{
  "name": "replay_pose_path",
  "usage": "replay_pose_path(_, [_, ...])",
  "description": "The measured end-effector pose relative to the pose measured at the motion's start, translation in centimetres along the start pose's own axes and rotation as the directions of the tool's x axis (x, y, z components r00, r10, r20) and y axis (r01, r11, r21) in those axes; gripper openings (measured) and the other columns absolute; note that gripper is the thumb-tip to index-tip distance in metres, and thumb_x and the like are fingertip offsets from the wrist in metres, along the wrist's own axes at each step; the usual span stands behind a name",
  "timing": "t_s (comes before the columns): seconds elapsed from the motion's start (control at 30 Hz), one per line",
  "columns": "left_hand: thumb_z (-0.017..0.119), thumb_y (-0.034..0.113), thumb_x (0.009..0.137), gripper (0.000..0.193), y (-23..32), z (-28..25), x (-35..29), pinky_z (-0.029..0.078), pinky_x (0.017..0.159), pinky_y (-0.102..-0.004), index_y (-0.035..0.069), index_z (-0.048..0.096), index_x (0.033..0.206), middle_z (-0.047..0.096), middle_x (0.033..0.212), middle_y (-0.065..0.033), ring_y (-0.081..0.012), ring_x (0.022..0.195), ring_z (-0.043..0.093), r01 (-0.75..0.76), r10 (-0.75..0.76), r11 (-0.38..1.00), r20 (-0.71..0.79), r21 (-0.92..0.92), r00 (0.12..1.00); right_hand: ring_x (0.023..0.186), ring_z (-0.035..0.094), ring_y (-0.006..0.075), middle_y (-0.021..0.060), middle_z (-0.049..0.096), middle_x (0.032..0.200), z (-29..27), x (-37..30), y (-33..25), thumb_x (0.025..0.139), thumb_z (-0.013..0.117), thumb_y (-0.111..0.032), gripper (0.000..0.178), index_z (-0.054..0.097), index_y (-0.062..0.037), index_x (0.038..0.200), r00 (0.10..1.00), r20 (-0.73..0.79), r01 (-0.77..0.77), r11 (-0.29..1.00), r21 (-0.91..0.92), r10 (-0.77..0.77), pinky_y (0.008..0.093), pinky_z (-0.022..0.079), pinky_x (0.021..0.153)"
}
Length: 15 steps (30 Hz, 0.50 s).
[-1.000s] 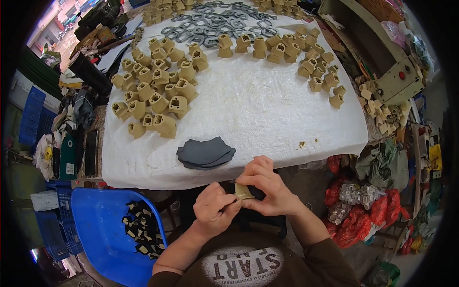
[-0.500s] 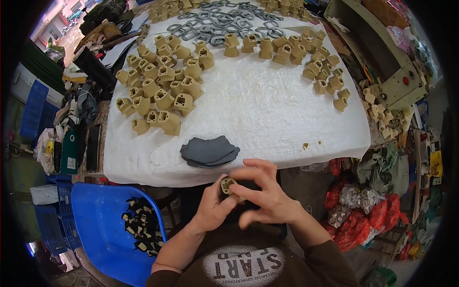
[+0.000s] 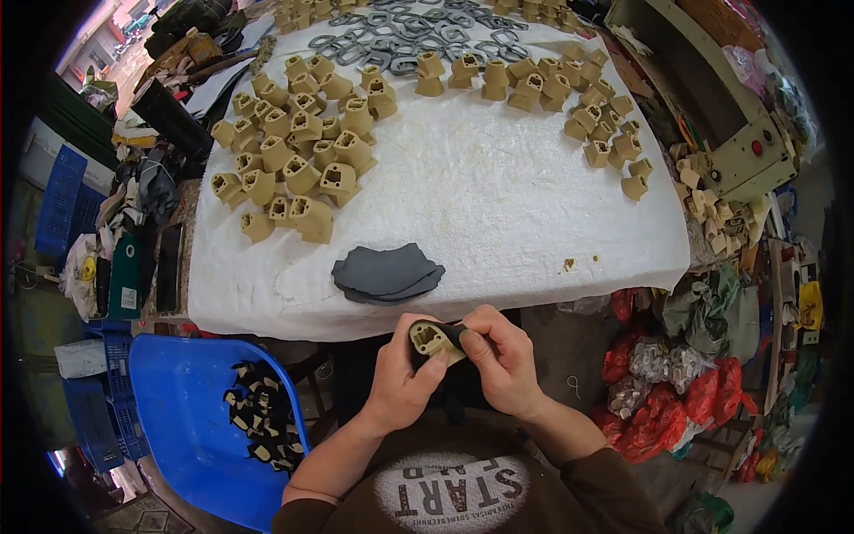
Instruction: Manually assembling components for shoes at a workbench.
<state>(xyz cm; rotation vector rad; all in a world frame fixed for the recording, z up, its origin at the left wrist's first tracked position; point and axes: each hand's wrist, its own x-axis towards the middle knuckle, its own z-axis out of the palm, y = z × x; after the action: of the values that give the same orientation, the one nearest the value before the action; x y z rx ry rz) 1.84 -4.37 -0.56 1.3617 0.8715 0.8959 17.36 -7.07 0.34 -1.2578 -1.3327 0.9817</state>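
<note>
Just off the near edge of the table, my left hand (image 3: 398,381) is closed round a beige hollow moulded piece (image 3: 431,341), its open socket end facing up. A dark flexible cover piece (image 3: 452,334) lies round part of its side. My right hand (image 3: 505,363) pinches this cover between thumb and fingers at the right of the moulded piece. Beyond both hands, a small stack of dark grey cut sheets (image 3: 387,272) rests on the table's front part. How far the cover wraps the underside is hidden by my fingers.
A white sheet (image 3: 463,200) covers the table. Many beige moulded pieces (image 3: 302,175) stand at left, others (image 3: 556,87) at back right. Grey metal rings (image 3: 405,37) lie at the back. A blue tub (image 3: 169,427) at lower left holds dark-covered pieces (image 3: 262,414). Red bags (image 3: 663,423) lie at right.
My right hand, spread over the moulded piece before, has closed on the dark cover at its right side. The piece has tilted and shows more of its socket end.
</note>
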Motion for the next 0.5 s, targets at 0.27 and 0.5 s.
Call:
replay_pose_path(0.27, [0.055,0.017,0.086,0.025,0.2,1.1,0.2,0.044,0.062,-0.0289,0.0,0.043,0.101,0.053,0.075,-0.0078,-0.0137,0.067,0.051,-0.012,0.027,0.993,-0.121,0.12,0.992,0.076,0.054,0.0256,0.0103,0.058,0.083,0.9,-0.2,0.0,0.084,0.058,-0.001,0.013,0.06,-0.0008,0.097,0.99,-0.034,0.138,0.988,-0.063,-0.14,0.0336,0.042,0.073])
replay_pose_path(0.5, [0.049,0.028,0.094,0.034,-0.1,0.9,0.2,0.041,0.072,-0.0285,0.002,0.037,0.112,0.049,0.092,-0.0089,-0.0154,0.08,0.048,-0.054,0.066,0.992,-0.107,0.115,0.992,0.099,0.05,0.0334,0.0215,0.048,0.118,1.8,-1.0,0.1,0.075,0.056,0.005,0.046,0.049,0.0058,0.121,0.937,0.081,0.343,0.853,-0.395,-0.339,0.0394,0.04,0.084])
